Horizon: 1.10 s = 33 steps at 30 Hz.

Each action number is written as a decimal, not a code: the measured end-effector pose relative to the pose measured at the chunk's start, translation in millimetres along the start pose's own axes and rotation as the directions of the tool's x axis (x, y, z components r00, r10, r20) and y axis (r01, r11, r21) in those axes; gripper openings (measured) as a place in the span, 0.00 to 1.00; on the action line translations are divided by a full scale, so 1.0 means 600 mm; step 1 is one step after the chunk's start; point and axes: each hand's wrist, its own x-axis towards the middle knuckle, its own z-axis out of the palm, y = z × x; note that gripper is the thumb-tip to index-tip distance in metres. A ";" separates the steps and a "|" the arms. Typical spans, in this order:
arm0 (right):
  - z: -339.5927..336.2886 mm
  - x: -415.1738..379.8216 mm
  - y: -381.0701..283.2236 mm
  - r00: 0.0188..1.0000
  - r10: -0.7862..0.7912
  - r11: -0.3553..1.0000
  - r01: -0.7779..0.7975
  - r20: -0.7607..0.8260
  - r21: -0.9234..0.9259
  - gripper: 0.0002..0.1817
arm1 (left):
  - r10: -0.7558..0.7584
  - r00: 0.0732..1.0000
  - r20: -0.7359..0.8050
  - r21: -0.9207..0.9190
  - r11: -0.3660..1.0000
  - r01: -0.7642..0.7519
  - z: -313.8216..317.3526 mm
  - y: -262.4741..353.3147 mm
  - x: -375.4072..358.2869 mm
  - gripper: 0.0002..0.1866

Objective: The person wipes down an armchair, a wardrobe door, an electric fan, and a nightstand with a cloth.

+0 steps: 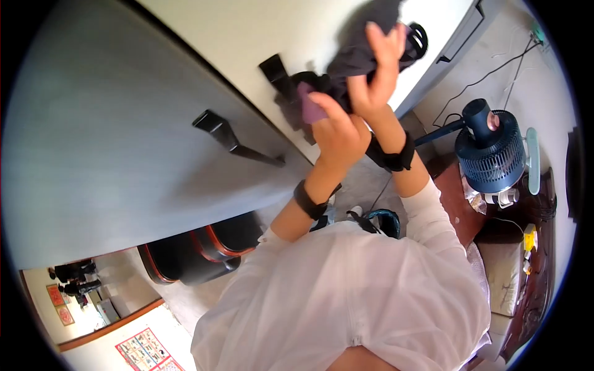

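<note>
Fingers (383, 46) of our right hand (377, 74) are clamping on the dark cloth (359, 43), which we are holding up against the white bench (247, 31). Our left hand (337, 133) is gripping a purple cloth (309, 105) just beside it, fingers curled together around it.

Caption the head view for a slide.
Both hands, left hand and right hand, grip a dark cloth against a white cabinet door.

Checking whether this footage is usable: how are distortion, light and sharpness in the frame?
Head view: strong fisheye bending, black corners; bright even daylight, slight glare on the white wall; the right hand and dark cloth are motion-blurred; the left hand is sharper.
</note>
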 end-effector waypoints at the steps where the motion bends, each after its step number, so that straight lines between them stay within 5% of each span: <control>1: 0.000 -0.009 -0.008 0.995 0.094 0.996 -0.094 -0.025 -0.001 0.29 | -0.019 1.000 0.012 0.027 0.999 0.018 0.005 -0.003 -0.017 0.48; 7: -0.037 -0.151 -0.026 0.941 0.299 0.954 -0.288 0.162 -0.087 0.29 | 0.005 0.995 0.104 0.272 0.962 -0.034 0.031 -0.029 -0.142 0.35; 10: -0.072 -0.164 -0.048 0.888 0.373 0.927 -0.371 0.267 -0.062 0.26 | -0.017 0.987 0.158 0.045 0.999 0.010 0.013 0.000 -0.167 0.28; 12: -0.079 -0.143 -0.055 0.896 0.386 0.901 -0.417 0.219 0.119 0.25 | 0.426 0.900 0.097 0.266 0.860 -0.436 -0.017 0.010 -0.166 0.22; 15: -0.093 -0.078 -0.069 0.915 0.278 0.934 -0.329 0.291 0.142 0.26 | 0.699 0.644 0.311 0.529 0.436 -0.728 -0.053 -0.007 -0.200 0.11; 18: -0.064 -0.010 -0.100 0.925 0.157 0.958 -0.228 0.347 0.174 0.30 | 0.527 0.793 0.307 0.657 0.486 -0.577 -0.073 -0.053 -0.261 0.13; 19: -0.045 0.023 -0.116 0.938 0.110 0.954 -0.192 0.328 0.228 0.31 | 0.489 0.850 0.197 0.632 0.599 -0.491 -0.105 -0.037 -0.203 0.19; 22: 0.003 0.071 -0.152 0.947 -0.046 0.981 -0.018 0.318 0.195 0.31 | 0.318 0.947 -0.046 0.401 0.874 -0.274 -0.181 -0.021 -0.065 0.36; 24: 0.017 0.059 -0.161 0.976 -0.024 0.987 -0.012 0.219 0.161 0.28 | 0.132 0.970 -0.203 0.256 0.964 -0.078 -0.203 -0.019 -0.008 0.33; 29: 0.007 -0.026 -0.175 0.974 0.001 0.991 -0.030 0.224 0.128 0.19 | 0.115 0.992 0.054 0.324 0.938 -0.126 -0.217 -0.047 -0.048 0.38; 33: 0.006 -0.024 -0.177 0.970 -0.002 0.963 -0.064 0.243 0.263 0.12 | 0.265 0.963 -0.041 0.247 0.937 -0.247 -0.209 -0.058 -0.032 0.38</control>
